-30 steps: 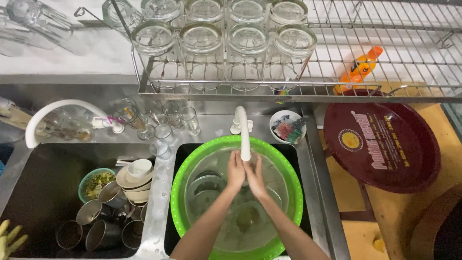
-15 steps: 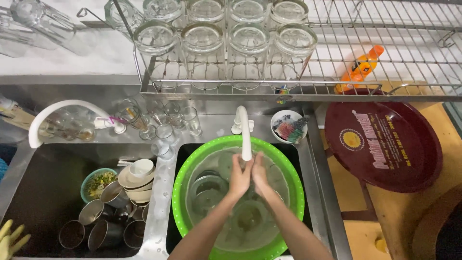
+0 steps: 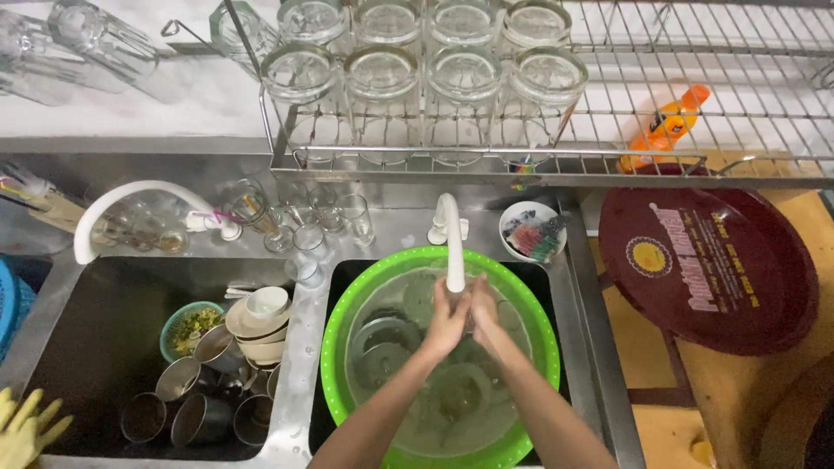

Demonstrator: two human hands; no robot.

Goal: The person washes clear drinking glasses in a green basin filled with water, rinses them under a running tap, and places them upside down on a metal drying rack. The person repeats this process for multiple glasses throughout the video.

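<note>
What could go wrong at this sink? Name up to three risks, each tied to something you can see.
The left hand and right hand rub together under the white tap; water may splash over the green basin. The small glasses crowd the sink edge and could be knocked in.

The scene is evenly and brightly lit from above. Soft glare is seen on the upturned glasses (image 3: 382,78) and on the steel counter (image 3: 300,347). The left sink (image 3: 104,295) is left dark. Straight lines are bowed toward the edges by a wide lens, and fine detail is slightly softened.
</note>
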